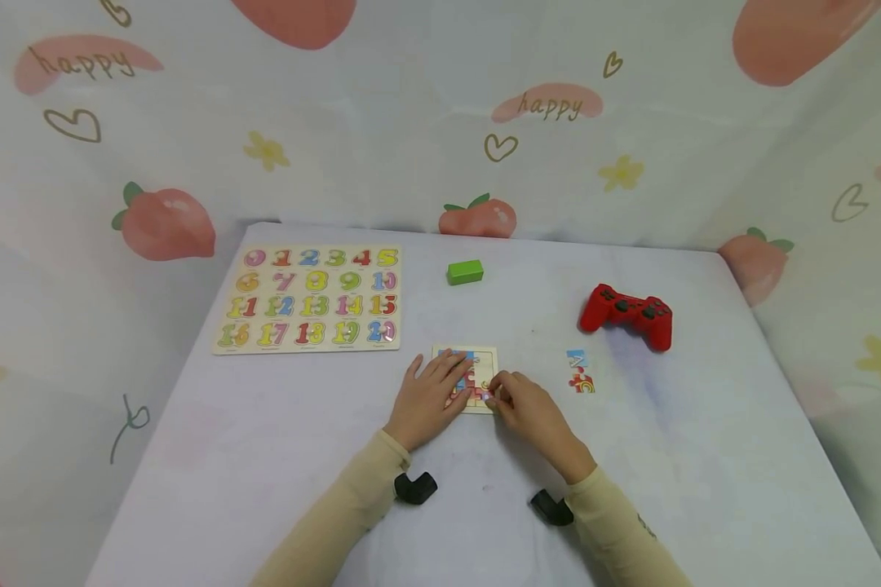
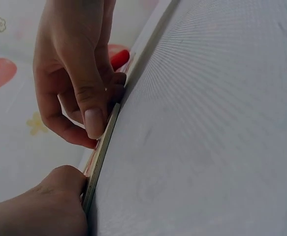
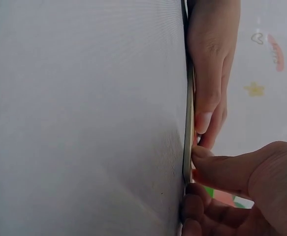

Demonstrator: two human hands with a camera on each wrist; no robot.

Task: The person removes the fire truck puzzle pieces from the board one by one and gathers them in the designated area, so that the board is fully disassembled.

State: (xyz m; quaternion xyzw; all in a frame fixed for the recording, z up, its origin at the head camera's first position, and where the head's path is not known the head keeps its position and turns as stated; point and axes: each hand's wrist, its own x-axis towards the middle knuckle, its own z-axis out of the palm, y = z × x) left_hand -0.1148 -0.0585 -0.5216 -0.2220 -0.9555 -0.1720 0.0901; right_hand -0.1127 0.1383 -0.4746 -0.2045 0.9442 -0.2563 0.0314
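Observation:
A small square jigsaw puzzle (image 1: 489,355) in a pale wooden tray lies flat at the table's middle. My left hand (image 1: 424,398) rests over its left part, fingers extended and covering some of the picture. At the right edge, my right hand (image 1: 534,414) has curled fingers, with thumb and index finger pinching a small puzzle piece (image 1: 487,386) close over the tray; the fingers hide most of it. The left wrist view shows the right thumb (image 2: 93,120) and fingertip right at the tray's edge (image 2: 102,156). Two loose puzzle pieces (image 1: 581,381) lie to the right.
A number board (image 1: 307,341) with colourful numerals lies at the back left. Behind the puzzle stands a green block (image 1: 466,272). A red game controller (image 1: 626,316) sits at the back right. Patterned cloth (image 1: 382,147) hangs behind the white table. Black wrist devices (image 1: 415,489) show under the sleeves.

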